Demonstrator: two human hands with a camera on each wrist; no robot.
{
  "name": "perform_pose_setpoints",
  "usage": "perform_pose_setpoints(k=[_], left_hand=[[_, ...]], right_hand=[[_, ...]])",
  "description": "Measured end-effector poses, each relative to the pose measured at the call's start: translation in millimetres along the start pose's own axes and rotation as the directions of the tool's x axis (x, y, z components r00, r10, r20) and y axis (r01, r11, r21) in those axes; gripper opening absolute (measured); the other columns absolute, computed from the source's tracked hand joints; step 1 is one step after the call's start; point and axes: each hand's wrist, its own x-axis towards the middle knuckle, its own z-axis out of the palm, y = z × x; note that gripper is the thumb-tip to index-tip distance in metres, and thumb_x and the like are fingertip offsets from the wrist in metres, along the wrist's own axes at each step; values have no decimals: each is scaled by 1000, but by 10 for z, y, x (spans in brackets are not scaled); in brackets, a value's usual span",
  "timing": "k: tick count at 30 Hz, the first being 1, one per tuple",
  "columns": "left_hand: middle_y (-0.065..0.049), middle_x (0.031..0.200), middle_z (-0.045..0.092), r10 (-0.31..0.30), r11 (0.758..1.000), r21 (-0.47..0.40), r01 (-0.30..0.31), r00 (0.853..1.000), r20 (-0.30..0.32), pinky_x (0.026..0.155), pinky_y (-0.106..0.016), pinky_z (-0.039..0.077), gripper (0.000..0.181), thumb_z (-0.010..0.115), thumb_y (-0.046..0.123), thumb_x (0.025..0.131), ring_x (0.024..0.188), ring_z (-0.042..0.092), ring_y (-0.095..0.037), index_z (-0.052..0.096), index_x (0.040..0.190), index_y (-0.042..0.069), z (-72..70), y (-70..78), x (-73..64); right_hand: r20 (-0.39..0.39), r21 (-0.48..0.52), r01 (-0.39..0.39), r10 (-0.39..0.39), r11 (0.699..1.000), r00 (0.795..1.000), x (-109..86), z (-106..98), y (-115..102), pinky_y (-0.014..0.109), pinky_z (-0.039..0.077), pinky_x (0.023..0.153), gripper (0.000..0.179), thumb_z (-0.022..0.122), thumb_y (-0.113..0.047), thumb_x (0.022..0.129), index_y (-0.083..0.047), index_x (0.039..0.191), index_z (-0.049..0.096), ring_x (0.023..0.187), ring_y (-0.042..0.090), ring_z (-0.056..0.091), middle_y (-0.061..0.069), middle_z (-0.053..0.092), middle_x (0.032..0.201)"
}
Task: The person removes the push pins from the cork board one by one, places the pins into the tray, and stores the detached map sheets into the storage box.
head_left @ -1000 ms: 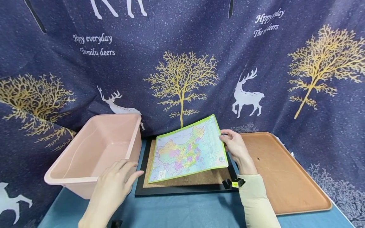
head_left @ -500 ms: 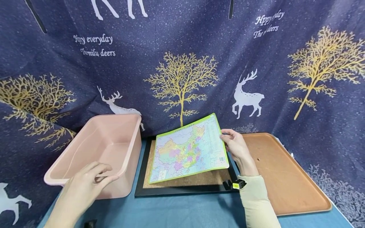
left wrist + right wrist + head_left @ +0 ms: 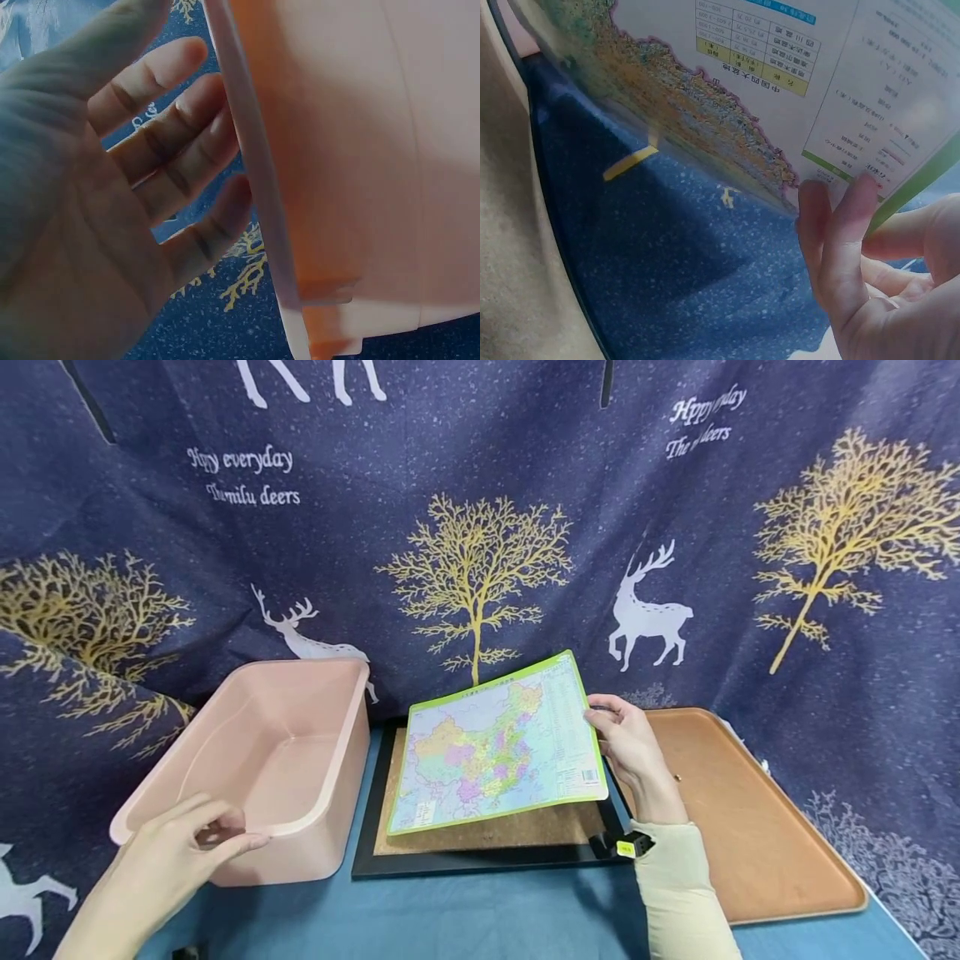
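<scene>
A map sheet (image 3: pixel 472 747) with a green border tilts over a black-framed board (image 3: pixel 480 860), its right side raised. My right hand (image 3: pixel 633 752) pinches the sheet's right edge between thumb and fingers. The right wrist view shows the sheet's underside (image 3: pixel 727 90), printed with a relief map and tables. My left hand (image 3: pixel 168 852) is at the near left of a pink plastic bin (image 3: pixel 307 856), fingers loosely bent and holding nothing. In the left wrist view its fingertips lie close along the bin's rim (image 3: pixel 251 142); whether they touch it I cannot tell.
A brown tray (image 3: pixel 750 835) lies on the right, with a tiny object (image 3: pixel 678 777) on it. A blue cloth (image 3: pixel 450 914) covers the table. Behind everything hangs a dark blue curtain (image 3: pixel 525 460) with trees and deer.
My left hand has moved left, from beside the board to the bin's near left rim. My right hand has raised the map sheet's right side slightly, shifting a little right.
</scene>
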Motion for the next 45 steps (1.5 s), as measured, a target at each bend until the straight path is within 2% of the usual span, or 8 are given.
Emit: perform_pose_setpoints(k=[2,6,10,17,24,29,38,45], left_hand=[[19,70,44,11,1000,11,-11,1000,6,54,-14,34,39,90,15,62,63,42,1,55,72,30,8,-15,9],[18,70,43,33,999,30,-33,999,7,54,-15,33,38,90,16,61,62,41,1,57,72,30,28,-21,15],[18,72,45,-8,999,44,7,999,33,56,-14,34,32,89,19,65,63,41,1,60,74,27,33,-25,14],[17,72,44,14,997,75,-15,1000,21,54,-15,34,35,90,19,62,63,40,1,57,73,28,38,-47,16],[16,71,42,-38,998,59,35,998,50,55,-16,32,36,88,19,67,63,40,0,54,71,29,33,-42,13],[17,70,41,-21,998,60,18,998,57,54,-17,31,36,88,18,67,63,38,1,54,73,29,36,-51,11],[16,71,42,-28,998,58,24,998,63,54,-17,31,34,88,16,67,62,38,1,56,75,27,45,-45,12],[19,73,45,-23,999,38,22,998,50,54,-15,32,33,88,14,66,63,41,1,59,75,27,43,-41,13]], right_hand=[[-2,5,4,-4,1000,1000,-9,1,-20,23,53,56,30,49,-1,100,9,128,46,71,12,67,3,70,88],[-4,18,12,-12,1000,1000,-23,4,-49,21,52,55,30,49,-1,100,10,128,46,71,11,67,2,70,88],[-10,42,25,-25,999,1000,-58,3,-82,21,53,55,30,49,-1,100,10,128,46,71,11,67,3,70,89],[-37,133,71,-67,989,997,-102,1,-148,24,55,57,24,50,0,100,6,123,48,72,13,69,3,71,87],[-55,232,75,-64,970,996,-116,2,-195,24,55,57,20,50,1,99,3,119,49,70,12,69,4,71,84],[-57,288,83,-70,954,996,-143,14,-233,24,56,60,21,49,1,100,4,121,48,72,13,70,4,72,86],[-53,372,73,-57,926,997,-222,108,-286,25,56,56,20,52,-5,101,-1,120,52,69,15,71,6,73,88],[-67,389,89,-69,917,995,-244,288,-271,24,55,54,15,51,-3,101,-3,115,55,67,14,70,5,72,86]])
